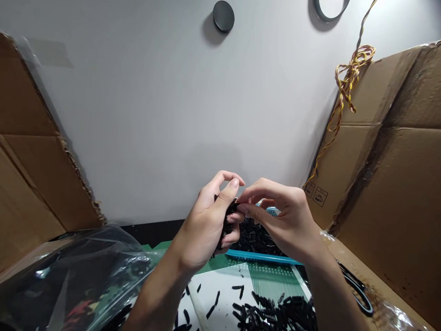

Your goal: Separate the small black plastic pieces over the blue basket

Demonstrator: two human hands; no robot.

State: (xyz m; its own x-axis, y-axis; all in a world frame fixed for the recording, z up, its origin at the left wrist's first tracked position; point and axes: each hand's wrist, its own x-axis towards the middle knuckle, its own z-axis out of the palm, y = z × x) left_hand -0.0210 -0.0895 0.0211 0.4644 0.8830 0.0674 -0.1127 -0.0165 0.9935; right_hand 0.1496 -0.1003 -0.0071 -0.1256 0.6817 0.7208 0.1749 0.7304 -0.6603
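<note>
Several small black pieces point(228, 220) are cupped in my left hand point(210, 220), its fingers curled round them and the thumb on top. My right hand point(279, 211) meets it from the right, thumb and index finger pinched on one black piece at the edge of the bunch. Behind and below both hands is a blue basket point(265, 256) full of similar black pieces, partly hidden by my right hand. More black pieces point(275, 315) lie in a heap at the bottom, with a few scattered on a white sheet point(223, 280).
Clear plastic bags point(103, 262) lie at the left. Cardboard panels stand at the left point(31, 151) and right point(396, 174). Scissors point(358, 289) rest at the lower right. A twisted yellow and brown cord point(351, 78) hangs by the right panel.
</note>
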